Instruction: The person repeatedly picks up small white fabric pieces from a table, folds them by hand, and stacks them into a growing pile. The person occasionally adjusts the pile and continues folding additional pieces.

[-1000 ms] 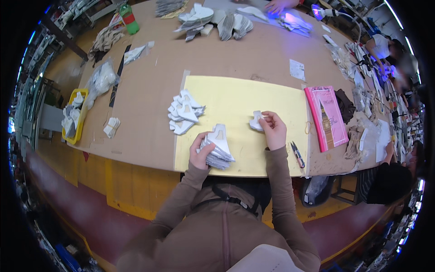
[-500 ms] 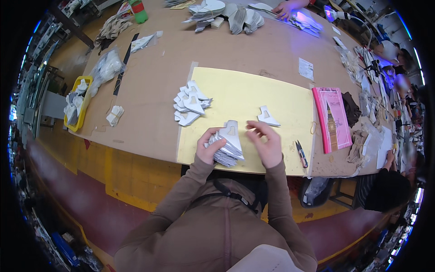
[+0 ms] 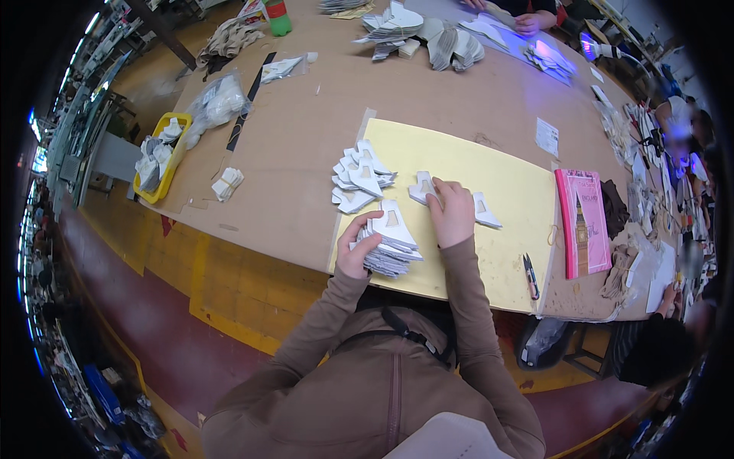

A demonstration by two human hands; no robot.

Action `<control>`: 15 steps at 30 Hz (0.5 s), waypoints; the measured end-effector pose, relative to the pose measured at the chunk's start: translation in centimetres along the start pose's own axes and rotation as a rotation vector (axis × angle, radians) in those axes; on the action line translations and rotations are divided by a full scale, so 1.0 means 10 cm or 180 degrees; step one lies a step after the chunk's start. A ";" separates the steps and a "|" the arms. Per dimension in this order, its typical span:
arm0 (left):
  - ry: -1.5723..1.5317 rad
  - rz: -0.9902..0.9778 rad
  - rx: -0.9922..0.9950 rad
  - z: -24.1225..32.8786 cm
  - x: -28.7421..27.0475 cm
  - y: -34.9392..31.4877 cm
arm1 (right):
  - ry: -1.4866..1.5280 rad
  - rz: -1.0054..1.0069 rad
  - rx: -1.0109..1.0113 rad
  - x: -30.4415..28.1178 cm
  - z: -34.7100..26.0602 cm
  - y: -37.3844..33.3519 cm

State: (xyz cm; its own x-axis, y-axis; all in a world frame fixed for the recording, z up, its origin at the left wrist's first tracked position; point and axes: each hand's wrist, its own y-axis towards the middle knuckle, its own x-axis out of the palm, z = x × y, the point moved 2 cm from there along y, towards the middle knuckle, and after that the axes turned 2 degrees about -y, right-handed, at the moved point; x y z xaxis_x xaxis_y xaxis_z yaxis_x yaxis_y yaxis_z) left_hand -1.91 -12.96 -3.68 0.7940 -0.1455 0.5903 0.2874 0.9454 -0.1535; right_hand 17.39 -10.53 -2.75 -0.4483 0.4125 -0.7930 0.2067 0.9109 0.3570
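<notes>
Your right hand (image 3: 455,214), seemingly empty moments ago, now pinches a white cut-out piece (image 3: 420,186) over the yellow sheet (image 3: 489,274), apparently another separated from the white cut-out stack (image 3: 394,255) your left hand (image 3: 359,246) grips at the sheet's near edge.

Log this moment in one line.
left hand: holds stack of white cutout pieces; right hand: touches another white cutout piece; nearby: yellow sheet, thread snips

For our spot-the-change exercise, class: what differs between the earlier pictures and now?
The right hand released the first white piece on the yellow sheet, moved left toward the stack, and now holds a second white piece left of the first. Unchanged: the left hand holding the stack, the pile, the snips.
</notes>
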 end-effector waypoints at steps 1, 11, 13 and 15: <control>0.0100 0.0061 0.0052 0.01 -0.02 0.00 | 0.0555 -0.0094 0.0022 0.02 0.00 -0.04; 0.0799 -0.0187 0.0233 0.03 0.09 0.03 | 0.3591 -0.0881 0.1639 -0.27 -0.34 -0.29; 0.0895 -0.0228 0.0210 -0.04 0.01 0.06 | 0.3559 -0.0875 0.1509 -0.29 -0.31 -0.31; 0.0971 -0.0202 0.0246 -0.07 -0.01 0.08 | 0.3407 -0.0951 0.1427 -0.32 -0.32 -0.33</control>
State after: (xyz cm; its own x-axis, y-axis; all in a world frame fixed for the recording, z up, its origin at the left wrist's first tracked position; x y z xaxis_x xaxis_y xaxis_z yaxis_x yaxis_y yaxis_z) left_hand -1.42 -12.43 -4.45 0.9032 -0.2745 0.3300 0.3092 0.9493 -0.0565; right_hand 15.36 -14.86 0.17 -0.9823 0.1723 0.0737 0.1605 0.9765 -0.1438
